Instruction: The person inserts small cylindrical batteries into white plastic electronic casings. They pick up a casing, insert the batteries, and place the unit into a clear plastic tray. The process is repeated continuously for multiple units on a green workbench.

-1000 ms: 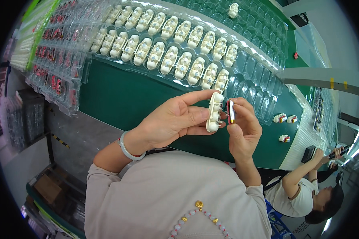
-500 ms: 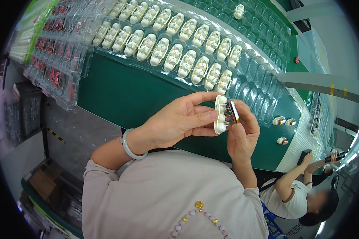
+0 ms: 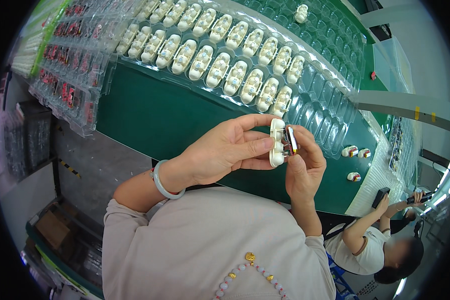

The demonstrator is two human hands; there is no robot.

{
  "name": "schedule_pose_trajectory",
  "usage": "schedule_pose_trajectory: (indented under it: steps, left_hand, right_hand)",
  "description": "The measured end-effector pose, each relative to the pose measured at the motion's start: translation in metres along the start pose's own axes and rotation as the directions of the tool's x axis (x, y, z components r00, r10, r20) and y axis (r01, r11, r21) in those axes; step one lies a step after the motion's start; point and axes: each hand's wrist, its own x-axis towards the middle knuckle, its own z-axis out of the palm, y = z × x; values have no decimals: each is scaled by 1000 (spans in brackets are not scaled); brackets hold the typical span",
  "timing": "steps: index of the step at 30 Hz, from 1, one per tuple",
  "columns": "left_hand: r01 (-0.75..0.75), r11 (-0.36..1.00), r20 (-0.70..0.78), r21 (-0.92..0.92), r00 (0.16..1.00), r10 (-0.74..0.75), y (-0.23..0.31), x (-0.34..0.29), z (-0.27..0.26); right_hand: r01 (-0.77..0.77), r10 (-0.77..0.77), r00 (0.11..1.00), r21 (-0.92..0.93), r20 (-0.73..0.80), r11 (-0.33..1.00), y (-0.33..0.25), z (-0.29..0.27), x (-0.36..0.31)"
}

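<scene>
My left hand is closed round a cream-white oblong plastic shell, pinched between thumb and fingers and held upright on edge. Facing its open side is a small dark circuit board with a white block, gripped by the thumb and fingers of my right hand. Thin pins or posts show in the narrow space between the two parts; whether they touch, I cannot tell. Beyond my hands, a clear plastic tray carries rows of similar cream shells, with bare pockets at its right end.
Clear trays of red parts are stacked at the left. Three small white-and-red pieces, one of them a lone piece, lie on the green table at right. A grey bar crosses there. Another person works at lower right.
The board in my right hand has come slightly closer to the shell's open side, and its angle has shifted a little. My left hand is nearly still.
</scene>
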Motion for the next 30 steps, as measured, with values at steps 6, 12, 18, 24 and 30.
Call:
schedule_pose_trajectory:
  steps: [6,12,18,24,30]
  left_hand:
    - [5,999,-12,34,1000,-5,-1,0,0]
    - [-1,998,-9,58,1000,2,0,0,1]
    - [-117,981,157,153,983,92,-8,-1,-2]
    - [-292,788,119,543,955,272,-14,-1,3]
    - [-352,345,202,870,893,402,-14,-3,9]
  right_hand:
    - [41,-40,999,-113,12,993,2,-4,-1]
    - [92,-88,996,-149,30,985,4,-5,-2]
    - [468,-374,883,-501,282,727,0,-12,6]
    - [520,-470,841,-635,266,571,4,1,0]
    - [605,-568,774,-591,281,533,12,4,1]
